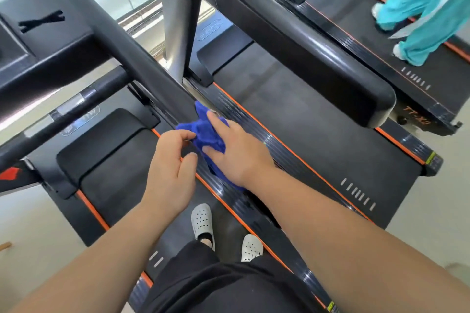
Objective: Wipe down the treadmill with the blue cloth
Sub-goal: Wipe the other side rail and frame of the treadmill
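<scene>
Head view, centre of frame: the right hand (237, 152) lies palm down on the blue cloth (207, 134), fingers spread and extended, pressing it flat rather than clenching it. The left hand (170, 168) meets the cloth's left edge, thumb and forefinger curled in a pinch on that edge, other fingers loosely bent. The cloth is bunched and sits on the ribbed side rail (254, 134) of the treadmill (109, 157), just below the handrail (142, 68) that crosses from upper left. An orange strip (269, 134) borders the rail on the belt side. At lower centre, two white shoes (202, 221) stand on the belt. In the upper right corner, a second person's teal trousers (427, 12) show on another treadmill.
</scene>
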